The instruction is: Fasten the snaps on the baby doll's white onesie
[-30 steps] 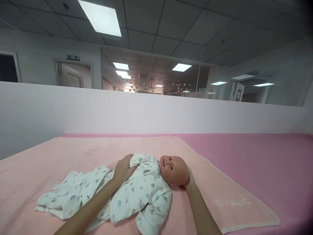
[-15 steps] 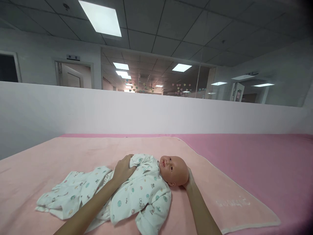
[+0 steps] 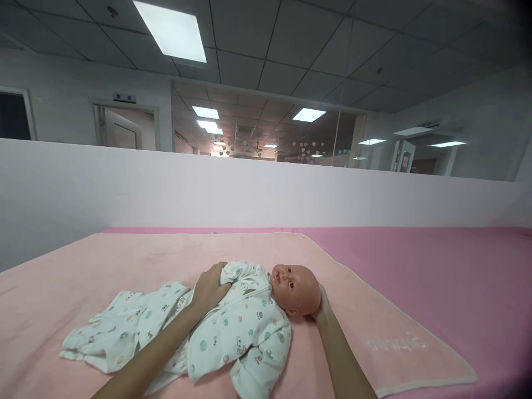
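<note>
A baby doll (image 3: pixel 245 316) in a white patterned outfit lies across the bed, its bald head (image 3: pixel 297 288) to the right and the legs of the outfit to the left. My left hand (image 3: pixel 210 287) grips the doll's far side around the middle, thumb on the front of the clothing; its other fingers are partly hidden. Behind the crown, my right hand (image 3: pixel 321 303) cups the head, and most of its fingers are out of sight. The near sleeve (image 3: pixel 261 360) hangs toward me, with no doll hand visible at its end.
Under the doll is a peach blanket (image 3: pixel 374 310) with pale edging and lettering at its right corner. A pink sheet (image 3: pixel 436 277) shows beyond it. A low white partition (image 3: pixel 266 191) runs along the back, with windows and an open door (image 3: pixel 122 128) behind it.
</note>
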Available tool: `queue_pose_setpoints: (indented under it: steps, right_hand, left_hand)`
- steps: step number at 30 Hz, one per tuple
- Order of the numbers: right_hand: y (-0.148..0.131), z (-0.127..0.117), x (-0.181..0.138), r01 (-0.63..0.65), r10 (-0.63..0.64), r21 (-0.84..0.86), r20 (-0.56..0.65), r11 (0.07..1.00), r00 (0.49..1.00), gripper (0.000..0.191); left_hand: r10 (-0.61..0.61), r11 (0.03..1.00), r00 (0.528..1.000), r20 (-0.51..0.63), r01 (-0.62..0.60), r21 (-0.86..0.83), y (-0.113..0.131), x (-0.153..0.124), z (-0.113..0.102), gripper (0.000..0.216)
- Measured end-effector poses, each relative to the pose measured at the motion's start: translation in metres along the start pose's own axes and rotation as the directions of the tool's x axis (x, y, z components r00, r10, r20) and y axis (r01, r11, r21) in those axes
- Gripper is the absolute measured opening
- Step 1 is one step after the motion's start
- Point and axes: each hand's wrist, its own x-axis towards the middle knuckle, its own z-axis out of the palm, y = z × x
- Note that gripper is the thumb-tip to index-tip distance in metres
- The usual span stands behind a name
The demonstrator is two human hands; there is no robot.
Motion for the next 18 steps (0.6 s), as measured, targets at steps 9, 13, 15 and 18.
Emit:
queue_pose_setpoints:
  steps: [9,13,15,18]
  right_hand:
    - [0.042,-0.013,0.004,0.125,-0.063,0.249,-0.246,0.960,0.967,0.040]
    - [0.050,-0.018,0.006,0.075,-0.021,0.371,-0.146,0.926,0.989,0.039]
    - [0.054,-0.020,0.007,0.066,-0.014,0.421,-0.127,0.905,0.992,0.038]
    - [0.054,-0.020,0.008,0.131,-0.050,0.461,-0.185,0.878,0.982,0.036]
  left_hand:
    - [0.009,1.000,1.000,-0.007,-0.009,-0.006,-0.001,0.000,0.000,0.040]
    - [0.001,1.000,1.000,0.002,-0.001,-0.004,0.000,0.000,0.000,0.040]
    - [-0.005,1.000,1.000,0.011,0.005,-0.005,0.000,0.000,-0.001,0.040]
    - [-0.003,1.000,1.000,0.009,0.003,-0.013,0.000,0.000,-0.001,0.039]
